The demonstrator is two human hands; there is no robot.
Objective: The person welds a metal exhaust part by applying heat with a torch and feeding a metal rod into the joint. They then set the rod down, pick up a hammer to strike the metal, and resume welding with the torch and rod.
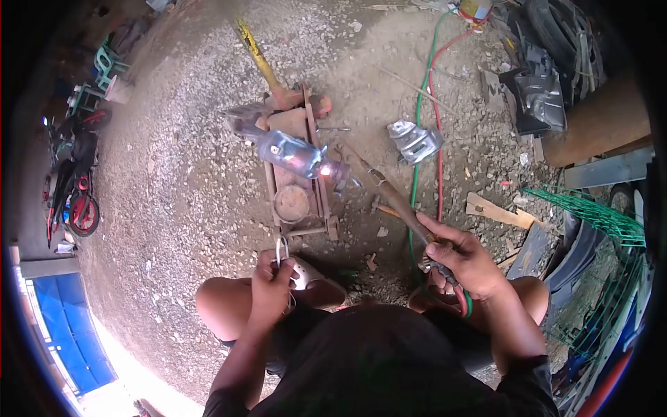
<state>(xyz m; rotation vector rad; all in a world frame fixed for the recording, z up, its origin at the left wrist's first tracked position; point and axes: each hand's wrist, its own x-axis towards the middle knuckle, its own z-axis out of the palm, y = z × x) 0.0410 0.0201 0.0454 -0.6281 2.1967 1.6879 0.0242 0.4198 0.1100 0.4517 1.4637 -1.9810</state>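
My right hand (462, 257) is closed around the handle of a gas torch (396, 198), whose green and red hoses hang below the grip. The torch tip points up and left toward a metal canister (288, 154) with a bright glowing spot at its right end. This canister lies across a rusty floor jack (295, 125). Near the jack's lower end, my left hand (273, 278) pinches a thin, pale looped wire (281, 250). A shiny crumpled metal shield (415, 142) rests on the ground, right of the canister.
The jack's yellow handle (256, 54) slants up and left. A green hose (417, 104) and red hose (438, 118) cross the gravel. Wood scraps (507, 211) and green wire mesh (590, 212) lie right; a motorcycle (76, 167) stands left.
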